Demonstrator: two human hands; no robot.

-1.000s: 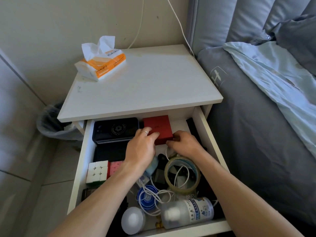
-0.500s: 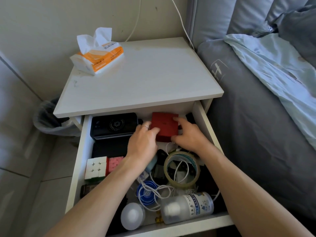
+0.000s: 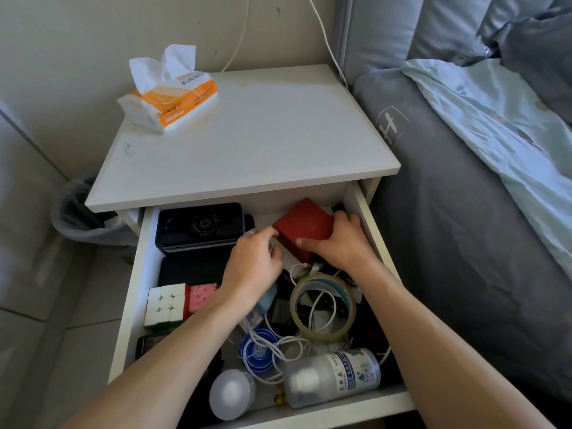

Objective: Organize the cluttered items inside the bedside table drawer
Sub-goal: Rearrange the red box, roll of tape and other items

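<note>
The white drawer (image 3: pixel 133 292) of the bedside table is pulled open and full of clutter. At its back right a red box (image 3: pixel 305 226) is tilted up, held by my right hand (image 3: pixel 340 243) with thumb on its front edge and fingers round its right side. My left hand (image 3: pixel 253 261) touches the box's left corner with its fingertips. A black box (image 3: pixel 201 226) lies at the back left. Further forward are a cube puzzle (image 3: pixel 167 303), a pink block (image 3: pixel 202 295), a tape roll (image 3: pixel 323 308), white cables (image 3: pixel 278 342), a white bottle (image 3: pixel 334 377) and a round white lid (image 3: pixel 232 394).
A tissue pack (image 3: pixel 170 100) sits on the table top (image 3: pixel 263 134). A bin with a plastic liner (image 3: pixel 83 215) stands to the left on the floor. The grey bed (image 3: pixel 464 212) with a light blue sheet runs along the right. White cords hang down the wall behind.
The red box has been lifted off the drawer floor, tilted and shifted to the right and back. My right hand moved round its right side; my left hand stayed at its left corner.
</note>
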